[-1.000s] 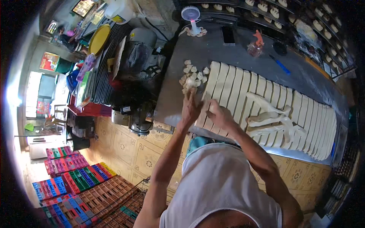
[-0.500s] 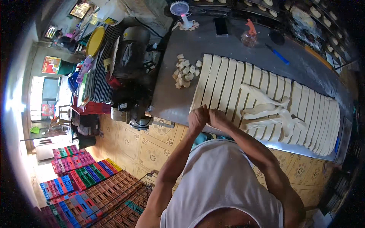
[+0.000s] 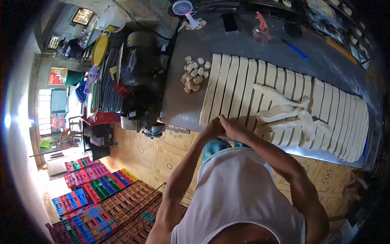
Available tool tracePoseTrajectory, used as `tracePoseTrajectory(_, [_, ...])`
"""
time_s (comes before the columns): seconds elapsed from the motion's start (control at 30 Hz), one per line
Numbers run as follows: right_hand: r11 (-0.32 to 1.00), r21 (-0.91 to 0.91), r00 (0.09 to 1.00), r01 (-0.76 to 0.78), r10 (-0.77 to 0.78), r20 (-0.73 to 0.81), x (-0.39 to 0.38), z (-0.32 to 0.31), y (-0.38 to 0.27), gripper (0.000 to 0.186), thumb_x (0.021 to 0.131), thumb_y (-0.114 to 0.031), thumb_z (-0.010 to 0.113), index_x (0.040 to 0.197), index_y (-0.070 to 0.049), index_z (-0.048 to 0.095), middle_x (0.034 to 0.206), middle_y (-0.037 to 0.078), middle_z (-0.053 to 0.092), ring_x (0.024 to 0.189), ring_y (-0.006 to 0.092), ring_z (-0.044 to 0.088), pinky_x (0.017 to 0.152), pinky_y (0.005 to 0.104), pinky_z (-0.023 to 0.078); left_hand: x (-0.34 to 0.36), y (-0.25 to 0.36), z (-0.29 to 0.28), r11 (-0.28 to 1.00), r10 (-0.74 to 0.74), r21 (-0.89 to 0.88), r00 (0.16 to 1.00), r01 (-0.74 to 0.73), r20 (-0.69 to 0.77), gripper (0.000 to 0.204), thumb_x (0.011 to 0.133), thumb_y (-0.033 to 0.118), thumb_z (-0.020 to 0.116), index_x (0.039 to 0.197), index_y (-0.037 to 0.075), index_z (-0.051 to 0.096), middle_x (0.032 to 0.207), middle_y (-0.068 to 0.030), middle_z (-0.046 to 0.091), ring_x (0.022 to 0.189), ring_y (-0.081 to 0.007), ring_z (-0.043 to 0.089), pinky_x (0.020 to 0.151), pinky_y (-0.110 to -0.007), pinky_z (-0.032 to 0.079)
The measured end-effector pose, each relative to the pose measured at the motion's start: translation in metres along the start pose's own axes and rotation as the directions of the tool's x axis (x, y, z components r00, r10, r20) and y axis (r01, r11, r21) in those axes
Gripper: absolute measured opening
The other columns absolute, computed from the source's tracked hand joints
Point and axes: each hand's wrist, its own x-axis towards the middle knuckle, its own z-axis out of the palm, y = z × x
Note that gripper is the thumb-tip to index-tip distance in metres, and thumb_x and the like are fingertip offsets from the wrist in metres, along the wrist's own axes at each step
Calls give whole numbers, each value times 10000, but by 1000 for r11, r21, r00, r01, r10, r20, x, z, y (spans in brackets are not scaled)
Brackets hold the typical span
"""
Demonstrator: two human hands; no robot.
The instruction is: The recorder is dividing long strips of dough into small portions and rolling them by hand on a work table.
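Note:
My left hand (image 3: 213, 129) and my right hand (image 3: 230, 128) meet at the table's near edge, by the near ends of the leftmost dough strips (image 3: 228, 83). Both are closed, fingers drawn together and touching. Whatever is between them is hidden. Pale strips lie side by side in a long row, parted by narrow dark gaps. Across the middle of the row rest several loose, twisted lengths of dough (image 3: 280, 114). Left of the strips, a heap of small dough lumps (image 3: 194, 75) sits on the dark metal table (image 3: 178, 105).
Along the table's far side are a small fan (image 3: 183, 7), a phone (image 3: 230, 22), a spray bottle (image 3: 261, 32) and a blue-handled knife (image 3: 296, 49). Dark machinery (image 3: 142, 81) stands to the left. Stacked coloured crates (image 3: 101, 189) fill the lower left floor.
The view has shifted slightly, moving the table's things a little. My hands stay together at the near edge of the strips, the left one turned a little and darker in shadow.

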Motion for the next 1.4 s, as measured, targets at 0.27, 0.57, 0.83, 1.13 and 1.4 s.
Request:
tracePoseTrajectory(0.27, [979,-201,961,22,-76,-267,7,13,-6,253,881,-205,654,955,24,574,774,195,649,817,372,687,696,460,539,10,6,24,975,-207,-193,751,108,-628,555,1056,440,366,833,29,667,701,-215,678,712,-404,685,612,-473,531])
tracePoseTrajectory(0.57, [987,-98,986,-125,113,-120,66,-18,-69,201,907,-208,603,909,-11,560,744,161,632,705,338,662,659,469,513,21,-33,-77,992,-3,88,718,89,-696,402,1002,344,512,769,38,631,638,-192,626,598,-400,641,525,-481,487])
tracePoseTrajectory(0.83, [865,206,712,-458,496,-497,81,28,-66,172,925,-172,598,827,-38,552,689,137,589,625,302,610,613,405,497,81,-48,-183,828,553,495,526,-263,-646,462,967,288,571,1336,13,533,1062,-284,649,965,-459,631,856,-503,505])
tracePoseTrajectory(1.13, [831,336,699,-445,556,-450,118,76,-83,195,921,-200,606,908,-13,660,774,175,649,742,332,673,667,437,536,268,-91,-261,823,402,550,829,-140,-390,321,893,290,625,1167,126,658,1097,-168,697,1161,-335,603,987,-469,476])
tracePoseTrajectory(1.4, [802,-238,744,-547,337,-577,169,92,-11,129,796,-151,670,895,-71,655,1013,168,616,928,354,639,767,486,536,65,-21,-213,959,284,87,926,-270,-249,325,845,150,703,1132,25,614,942,-137,671,859,-231,664,769,-359,551])
